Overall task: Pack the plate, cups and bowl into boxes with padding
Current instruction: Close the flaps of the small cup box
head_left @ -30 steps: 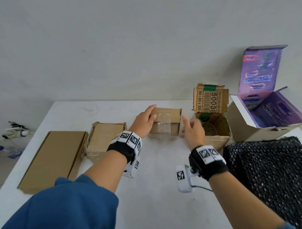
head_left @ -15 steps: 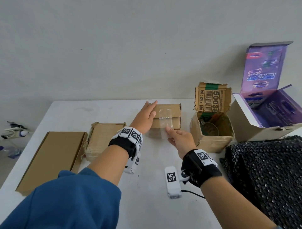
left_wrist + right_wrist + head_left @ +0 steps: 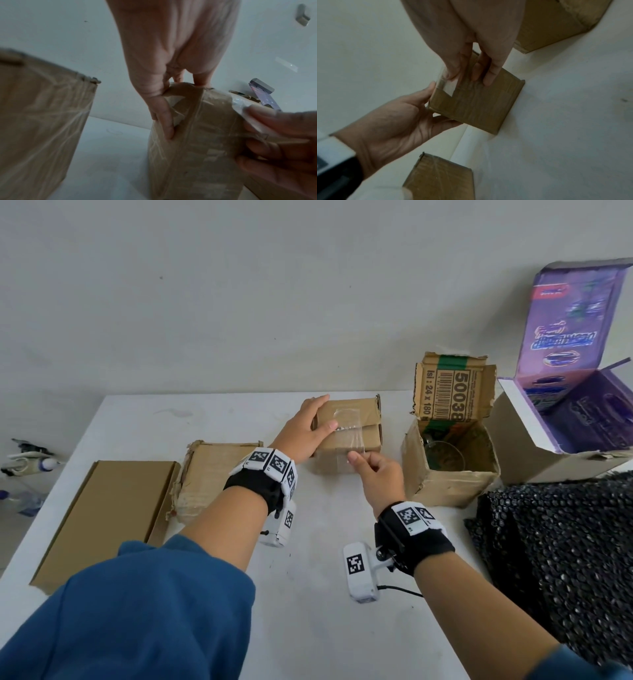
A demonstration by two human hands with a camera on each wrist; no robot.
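A small closed cardboard box [image 3: 368,436] stands at the middle back of the white table [image 3: 308,594]. My left hand [image 3: 305,434] grips its left end, thumb on the top. A strip of clear tape [image 3: 350,436] runs over the lid and down the front face. My right hand [image 3: 371,470] pinches the strip's near end just in front of the box. The left wrist view shows the box [image 3: 197,142] and the tape [image 3: 243,108]. In the right wrist view the tape [image 3: 448,86] is pinched above the box [image 3: 479,106]. A clear glass vessel [image 3: 445,457] sits inside an open carton [image 3: 452,487] to the right.
An open purple box [image 3: 534,446] stands at the far right, with black bubble wrap [image 3: 565,549] in front of it. A taped brown box [image 3: 212,474] and a flat cardboard box [image 3: 109,515] lie on the left. Bare table lies between my arms.
My right hand came from the box's right side to its front, took hold of the tape and drew it down toward me. My left hand shifted its grip on the box's left end.
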